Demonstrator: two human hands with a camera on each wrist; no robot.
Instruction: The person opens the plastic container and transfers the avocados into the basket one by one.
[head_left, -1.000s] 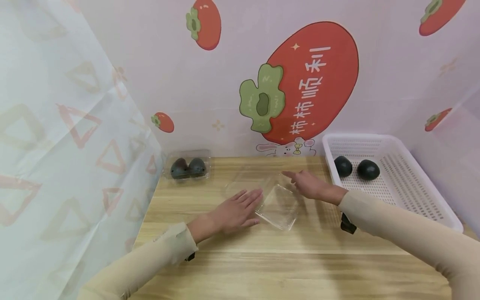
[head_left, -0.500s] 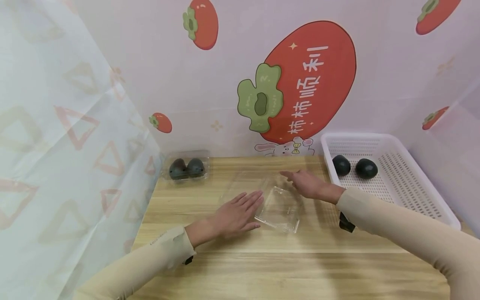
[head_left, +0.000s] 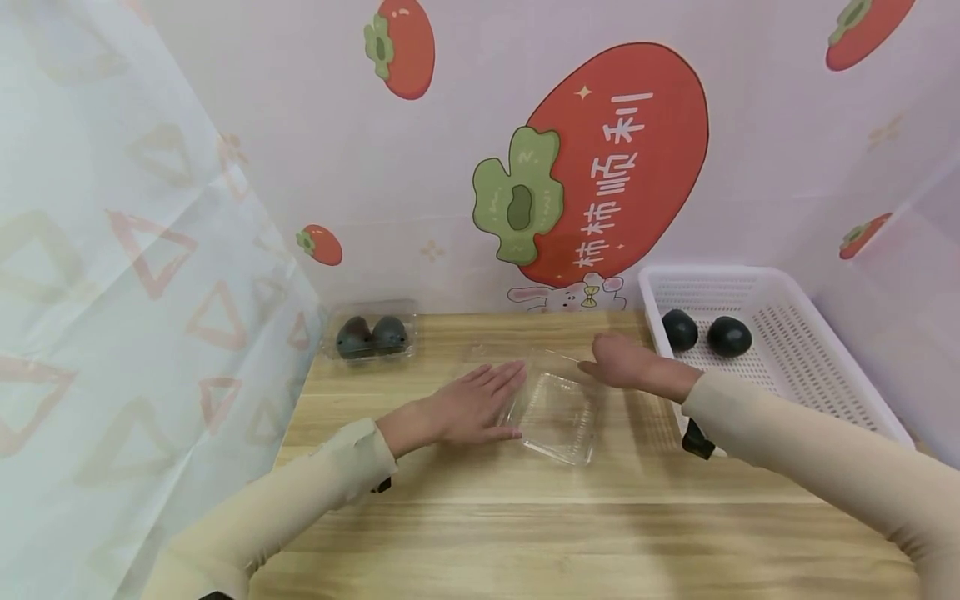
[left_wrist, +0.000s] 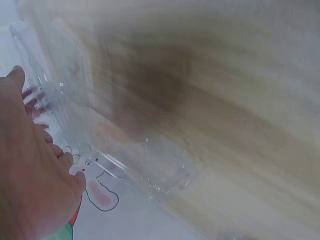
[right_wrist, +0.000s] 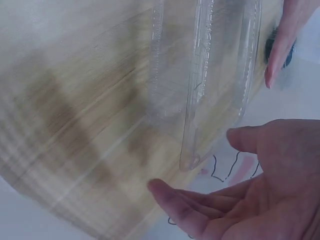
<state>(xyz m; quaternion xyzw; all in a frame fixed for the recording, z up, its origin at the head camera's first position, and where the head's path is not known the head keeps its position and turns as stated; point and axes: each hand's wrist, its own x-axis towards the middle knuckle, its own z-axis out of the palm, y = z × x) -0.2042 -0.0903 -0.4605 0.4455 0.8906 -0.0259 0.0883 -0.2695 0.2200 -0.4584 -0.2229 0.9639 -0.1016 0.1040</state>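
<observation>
A clear plastic clamshell box point(head_left: 558, 421) lies on the wooden table between my hands, its two halves spread apart. My left hand point(head_left: 476, 407) is held flat at its left side, fingers straight and thumb apart. In the left wrist view that hand point(left_wrist: 35, 170) is beside the clear plastic. At the box's far right corner is my right hand point(head_left: 626, 362). The right wrist view shows this hand point(right_wrist: 265, 185) with thumb and fingers parted close to the box's rim point(right_wrist: 190, 110), nothing between them.
A clear box point(head_left: 411, 321) with two dark avocado-like fruits point(head_left: 390, 333) stands at the back left. On the right, a white perforated basket point(head_left: 810, 375) holds two more dark fruits point(head_left: 729, 337). A printed wall point(head_left: 450, 167) closes off the table's back edge.
My right hand has drawn its outstretched index finger back and moved slightly right. The clear box has turned a little between my hands. My left hand has stayed almost in place.
</observation>
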